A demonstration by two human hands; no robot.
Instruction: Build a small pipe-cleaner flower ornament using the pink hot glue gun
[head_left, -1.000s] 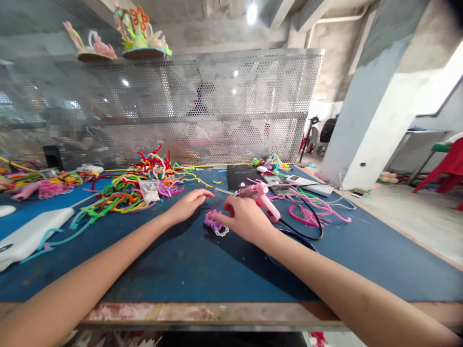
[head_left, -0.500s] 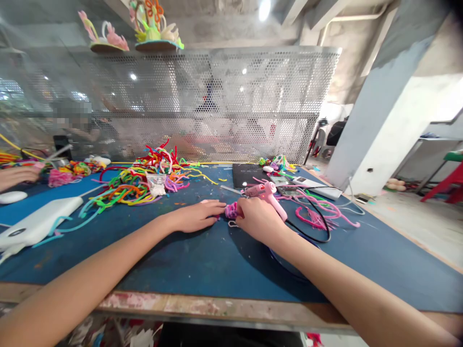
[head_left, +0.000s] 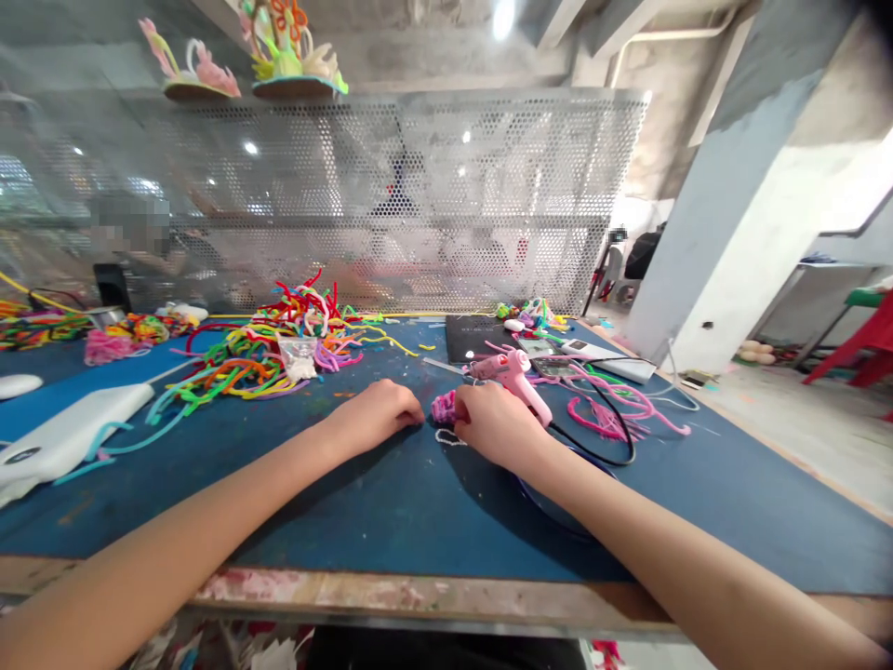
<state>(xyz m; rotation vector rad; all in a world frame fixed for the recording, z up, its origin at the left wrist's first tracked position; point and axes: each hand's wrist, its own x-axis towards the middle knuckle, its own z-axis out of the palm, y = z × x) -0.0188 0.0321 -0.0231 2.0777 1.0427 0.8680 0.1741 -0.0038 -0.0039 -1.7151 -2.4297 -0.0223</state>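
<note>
The right hand (head_left: pixel 497 419) partly hides the purple piece (head_left: pixel 442 407); a red chair (head_left: pixel 863 344) is cropped.

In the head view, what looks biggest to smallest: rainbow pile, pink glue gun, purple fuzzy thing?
1. Rainbow pile
2. Pink glue gun
3. Purple fuzzy thing, partly hidden by the right hand

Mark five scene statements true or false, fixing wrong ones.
1. The right hand has its fingers on the purple-pink piece. True.
2. The left hand holds the glue gun. False: the glue gun lies apart from the left hand.
3. A white loop lies on the near side of that piece. True.
4. The tabletop is red. False: the tabletop is blue.
5. A clear packet lies by the coloured stems. True.
</note>
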